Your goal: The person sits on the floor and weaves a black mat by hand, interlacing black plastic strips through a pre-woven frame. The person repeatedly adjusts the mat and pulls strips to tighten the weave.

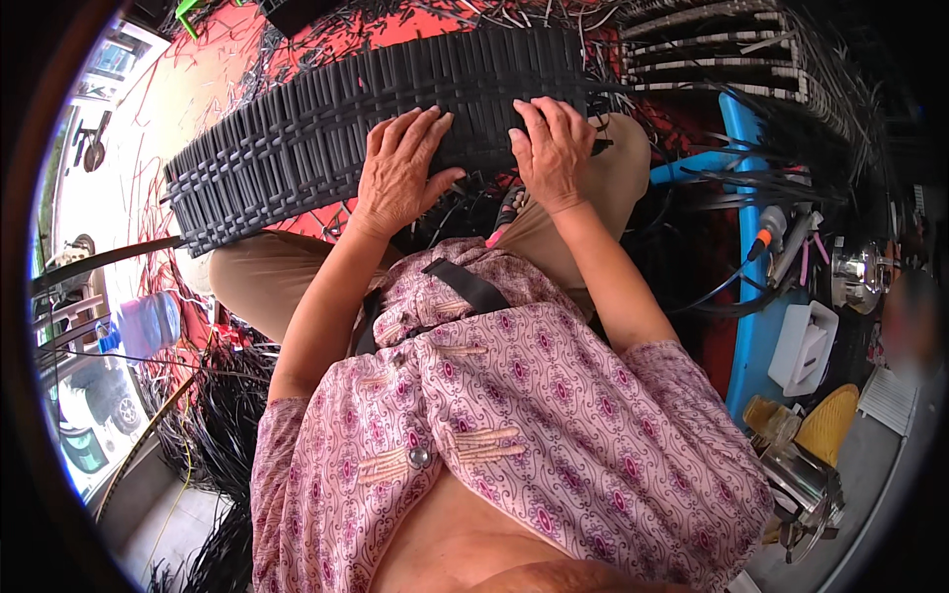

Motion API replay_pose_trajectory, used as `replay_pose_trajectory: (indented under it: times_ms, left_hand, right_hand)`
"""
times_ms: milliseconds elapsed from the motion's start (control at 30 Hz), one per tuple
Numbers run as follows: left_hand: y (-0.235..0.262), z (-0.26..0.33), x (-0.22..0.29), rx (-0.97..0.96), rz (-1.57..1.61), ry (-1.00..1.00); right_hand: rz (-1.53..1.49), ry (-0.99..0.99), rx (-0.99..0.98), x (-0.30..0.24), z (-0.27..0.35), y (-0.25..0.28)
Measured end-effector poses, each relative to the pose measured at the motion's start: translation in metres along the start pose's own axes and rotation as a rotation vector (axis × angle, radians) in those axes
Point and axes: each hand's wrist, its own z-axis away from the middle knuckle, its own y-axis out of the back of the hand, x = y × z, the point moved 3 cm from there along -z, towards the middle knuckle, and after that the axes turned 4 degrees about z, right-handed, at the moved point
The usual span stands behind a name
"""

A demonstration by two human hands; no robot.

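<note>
A long, curved panel of woven black strips [267,163] lies across my lap and knees, its left end lower than its right. My left hand [400,173] rests on the panel near its middle, fingers stretched forward and the thumb out to the right. To the right, my right hand [556,153] also lies on the weave, fingers slightly bent and spread. Neither hand holds anything that I can see. Strips run upright across the panel, crossed by rows of horizontal weaving. The undersides of my fingertips are hidden.
A blue stand [748,287] is at my right, with a tool with an orange collar [761,242] and a white plastic container [803,348]. A black-and-white woven frame [712,49] stands far right. Loose black strips [222,425] and a water bottle [146,324] are left.
</note>
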Motion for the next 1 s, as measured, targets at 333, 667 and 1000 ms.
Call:
replay_pose_trajectory:
  times_ms: [333,667,1000]
  left_hand:
    - [0.001,-0.004,0.001,0.009,-0.031,-0.009]
    - [-0.001,-0.006,0.001,0.024,-0.079,-0.007]
    - [-0.002,-0.008,-0.009,0.055,-0.037,-0.012]
  right_hand:
    - [-0.03,-0.031,0.006,-0.003,-0.016,-0.002]
    - [-0.115,-0.004,0.013,0.006,-0.022,-0.005]
    - [-0.186,0.01,0.054,0.065,-0.005,0.017]
